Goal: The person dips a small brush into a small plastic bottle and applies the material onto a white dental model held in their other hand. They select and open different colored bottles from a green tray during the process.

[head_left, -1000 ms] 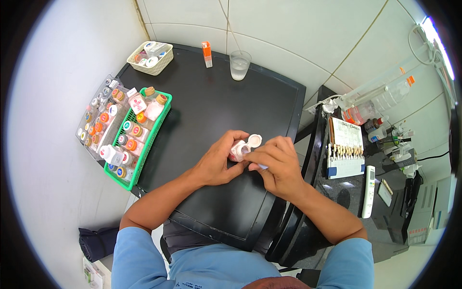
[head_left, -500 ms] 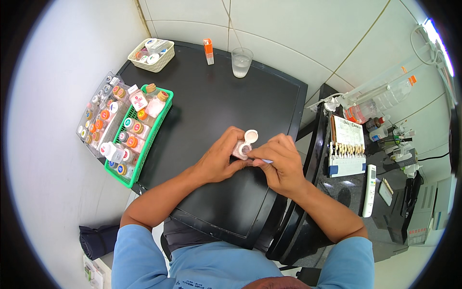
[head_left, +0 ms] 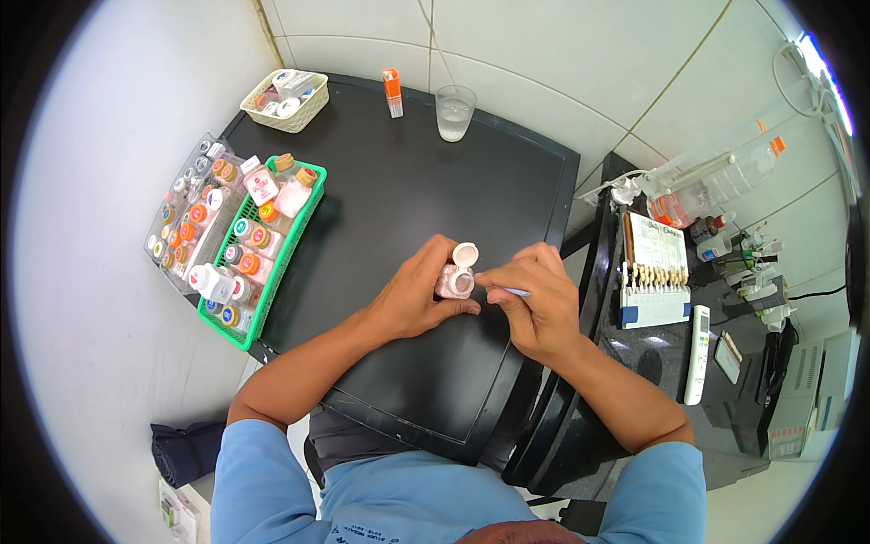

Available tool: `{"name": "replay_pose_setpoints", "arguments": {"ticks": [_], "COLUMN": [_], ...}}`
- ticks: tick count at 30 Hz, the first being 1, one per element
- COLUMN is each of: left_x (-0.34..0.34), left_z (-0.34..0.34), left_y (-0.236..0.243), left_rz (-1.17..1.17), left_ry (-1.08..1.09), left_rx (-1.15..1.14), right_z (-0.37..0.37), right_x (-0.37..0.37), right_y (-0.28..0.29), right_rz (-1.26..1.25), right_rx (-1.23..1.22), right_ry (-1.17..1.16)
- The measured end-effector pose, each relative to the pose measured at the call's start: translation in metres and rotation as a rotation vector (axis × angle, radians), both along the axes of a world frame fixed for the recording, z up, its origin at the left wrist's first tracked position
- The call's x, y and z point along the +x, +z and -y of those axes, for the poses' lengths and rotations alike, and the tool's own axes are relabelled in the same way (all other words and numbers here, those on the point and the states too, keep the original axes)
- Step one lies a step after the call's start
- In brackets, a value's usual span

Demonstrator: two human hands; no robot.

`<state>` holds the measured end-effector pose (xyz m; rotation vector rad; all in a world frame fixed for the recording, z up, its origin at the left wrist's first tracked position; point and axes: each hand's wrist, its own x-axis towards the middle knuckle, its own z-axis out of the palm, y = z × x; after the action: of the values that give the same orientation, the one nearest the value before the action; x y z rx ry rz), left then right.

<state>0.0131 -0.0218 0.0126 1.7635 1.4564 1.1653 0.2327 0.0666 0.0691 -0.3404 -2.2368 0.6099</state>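
Observation:
My left hand grips a small clear bottle of pinkish powder over the black table, fingers and thumb closed around its side. The bottle's pale flip lid stands open, and its round mouth faces up. Just right of the bottle, my right hand pinches a thin tool with a whitish-blue handle. Its working tip is too small and too covered by fingers to make out. The right fingertips are close to the bottle's rim, apart from the left hand.
At left, a green basket and a clear rack hold several capped bottles. A cream basket, an orange-and-white box and a plastic cup of liquid stand at the back. Right: tooth shade guide, remote control.
My right hand has drawn back a little to the right with the tool, away from the bottle's mouth, which now shows more fully. The left hand keeps hold of the bottle.

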Motion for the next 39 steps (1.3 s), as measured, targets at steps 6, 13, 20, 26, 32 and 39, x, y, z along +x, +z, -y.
{"name": "replay_pose_setpoints", "arguments": {"ticks": [6,13,20,26,32,39], "left_x": [-0.001,-0.004,-0.003,-0.004,0.001,0.002], "left_z": [-0.001,0.001,-0.004,-0.002,0.0,0.002], "left_y": [-0.007,-0.005,-0.013,-0.009,-0.008,-0.008], "left_rz": [0.106,0.051,0.02,-0.005,0.118,0.059], "left_ry": [0.011,-0.131,-0.118,-0.079,-0.04,-0.014], "left_rx": [-0.103,0.1,0.183,0.111,-0.06,-0.102], "right_z": [0.004,0.003,0.003,0.004,0.005,0.004], "right_x": [-0.002,-0.002,-0.002,-0.002,-0.003,-0.002], "right_y": [0.003,-0.003,-0.002,-0.001,-0.002,0.0], "right_rz": [0.01,0.041,0.0,-0.015,0.011,0.039], "right_rx": [-0.014,-0.085,-0.067,-0.042,-0.041,-0.024], "right_ry": [0.028,0.048,0.017,0.006,0.052,0.006]}}
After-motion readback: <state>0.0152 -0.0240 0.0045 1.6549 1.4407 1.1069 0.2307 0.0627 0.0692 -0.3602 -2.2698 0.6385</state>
